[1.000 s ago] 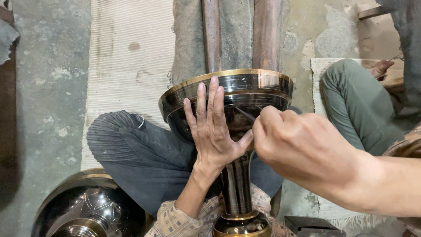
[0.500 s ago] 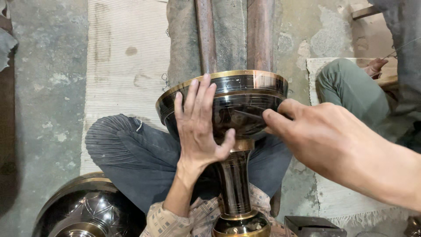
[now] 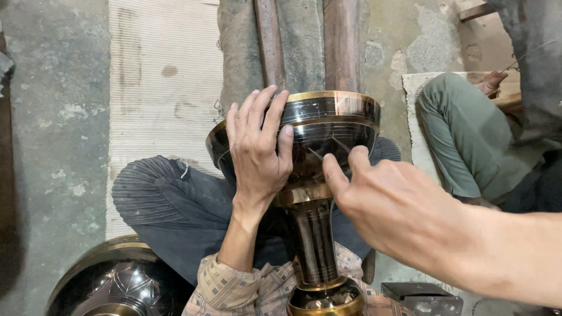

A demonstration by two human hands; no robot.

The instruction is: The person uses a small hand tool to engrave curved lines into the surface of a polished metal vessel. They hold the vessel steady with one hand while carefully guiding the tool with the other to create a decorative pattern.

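Note:
A black goblet-shaped vessel (image 3: 345, 126) with brass bands lies across my lap, its bowl pointing away from me and its stem (image 3: 313, 243) running down toward me. My left hand (image 3: 257, 149) lies flat on the left side of the bowl, fingers spread and reaching up over the brass rim. My right hand (image 3: 404, 216) comes in from the right with thumb and forefinger pinched on a thin pointed tool (image 3: 342, 146), whose tip touches the dark bowl surface.
A second black and brass piece (image 3: 111, 281) sits at the lower left. Another person in green trousers (image 3: 468, 134) sits at the right. A pale ribbed mat (image 3: 164, 88) covers the floor; two upright pipes (image 3: 341, 41) stand behind the vessel. A dark block (image 3: 421, 292) lies near the bottom.
My left hand has slid up the bowl from its lower part to the rim. My right hand has drawn back and lower, staying pinched at the bowl.

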